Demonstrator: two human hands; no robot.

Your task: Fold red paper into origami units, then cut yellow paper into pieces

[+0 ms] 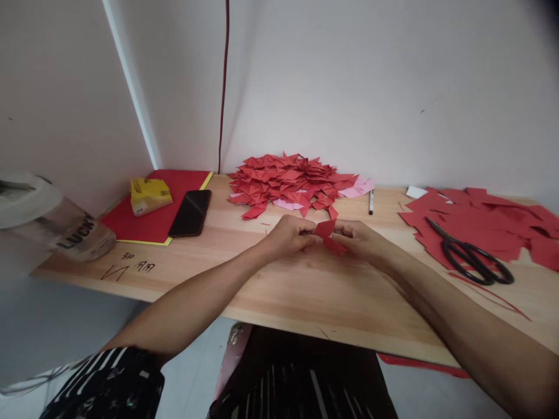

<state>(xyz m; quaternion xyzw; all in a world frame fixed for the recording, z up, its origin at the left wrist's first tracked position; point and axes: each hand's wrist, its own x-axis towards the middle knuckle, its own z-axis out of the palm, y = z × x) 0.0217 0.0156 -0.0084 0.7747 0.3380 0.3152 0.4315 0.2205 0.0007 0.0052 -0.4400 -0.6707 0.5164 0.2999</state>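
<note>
A small folded piece of red paper [326, 231] is held between my two hands, just above the middle of the table. My left hand [292, 235] pinches its left side with thumb and fingers. On the other side, my right hand [356, 237] is closed on its right edge, and the fingers hide part of the paper. Behind my hands lies a heaped pile of folded red paper pieces [288, 180], with a few pink ones [358, 187] among them.
Black-handled scissors [474, 256] rest on flat red paper pieces [484, 224] at right. A marker [371, 202] lies near the wall. To the left are a phone [191, 213], a yellow packet [151, 196] on red sheets [135, 224], and a clear bottle [82, 233]. A cable [224, 87] hangs behind.
</note>
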